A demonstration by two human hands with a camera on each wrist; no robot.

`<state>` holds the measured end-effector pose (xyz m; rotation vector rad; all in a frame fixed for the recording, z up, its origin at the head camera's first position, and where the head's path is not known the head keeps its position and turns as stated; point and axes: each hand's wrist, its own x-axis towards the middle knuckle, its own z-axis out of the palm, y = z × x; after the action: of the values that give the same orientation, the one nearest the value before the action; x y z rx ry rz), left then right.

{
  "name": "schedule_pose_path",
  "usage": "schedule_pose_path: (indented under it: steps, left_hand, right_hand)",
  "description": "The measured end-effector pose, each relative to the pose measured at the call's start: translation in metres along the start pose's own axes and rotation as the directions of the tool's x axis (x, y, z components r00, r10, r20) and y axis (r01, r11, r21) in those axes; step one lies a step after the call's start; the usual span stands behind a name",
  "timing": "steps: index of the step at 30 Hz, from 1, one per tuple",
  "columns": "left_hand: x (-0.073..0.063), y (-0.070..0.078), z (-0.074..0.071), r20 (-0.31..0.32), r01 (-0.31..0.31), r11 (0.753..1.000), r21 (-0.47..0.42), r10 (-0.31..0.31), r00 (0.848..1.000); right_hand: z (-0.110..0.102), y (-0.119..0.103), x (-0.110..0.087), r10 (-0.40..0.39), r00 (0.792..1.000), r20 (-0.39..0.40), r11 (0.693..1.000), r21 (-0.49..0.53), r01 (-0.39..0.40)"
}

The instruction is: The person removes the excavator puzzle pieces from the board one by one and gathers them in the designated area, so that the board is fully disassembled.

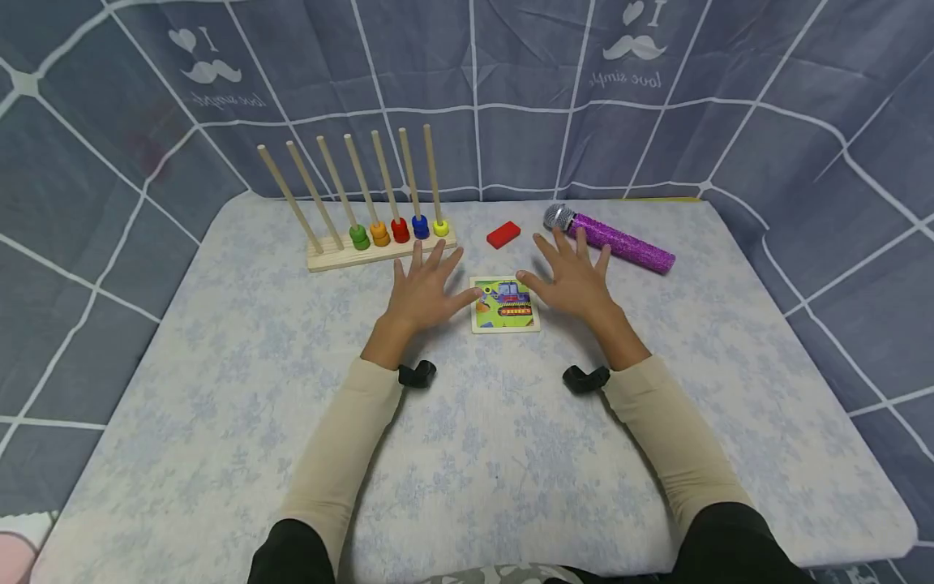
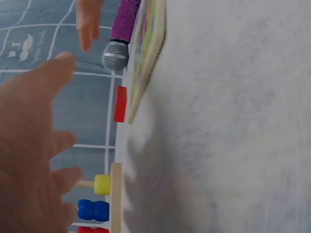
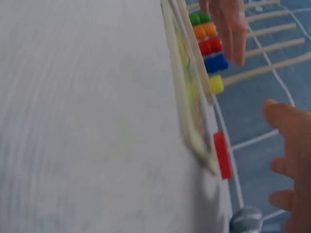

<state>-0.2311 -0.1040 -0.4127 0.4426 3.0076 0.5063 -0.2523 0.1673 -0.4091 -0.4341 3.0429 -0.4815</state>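
My left hand (image 1: 423,298) is spread with straight fingers, its thumb tip overlapping the left edge of a small framed picture puzzle (image 1: 506,323) in the head view. The puzzle shows a blue and red tracked vehicle on green. My right hand (image 1: 574,280), also spread, has its thumb by the puzzle's upper right corner and its fingertips at the purple glitter microphone (image 1: 627,246). Both wrist views show the hands raised above the tabletop, holding nothing. Beyond the left fingertips stands a wooden bead rack (image 1: 343,256) with upright pegs and green, orange, red, blue and yellow beads.
A red block (image 1: 503,234) lies behind the puzzle, between rack and microphone. The table (image 1: 481,454) has a pale blue-patterned cover. A grey-blue curtain (image 1: 525,73) with white lines hangs behind and along both sides. Something pink (image 1: 14,556) shows at the lower left corner.
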Motion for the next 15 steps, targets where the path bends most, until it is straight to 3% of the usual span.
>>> schedule_pose_path:
  steps: [3,8,11,15]
  left_hand:
    - [-0.005,0.0,-0.004,0.041,-0.062,0.998,-0.022,0.062,0.997]
    - [-0.013,-0.001,-0.002,0.127,-0.147,0.981,-0.128,0.163,0.978]
    - [-0.016,0.0,0.002,0.152,-0.203,0.96,-0.194,0.234,0.96]
    - [-0.017,-0.001,0.005,0.14,-0.261,0.944,-0.203,0.292,0.946]
  right_hand:
    - [-0.004,-0.015,0.0,-0.117,0.99,0.083,0.992,0.057,0.112]
    - [-0.003,-0.036,0.007,-0.296,0.94,0.167,0.952,0.136,0.275]
    - [0.004,-0.042,0.017,-0.355,0.912,0.205,0.927,0.206,0.314]
    - [0.011,-0.046,0.032,-0.382,0.884,0.269,0.912,0.264,0.314]
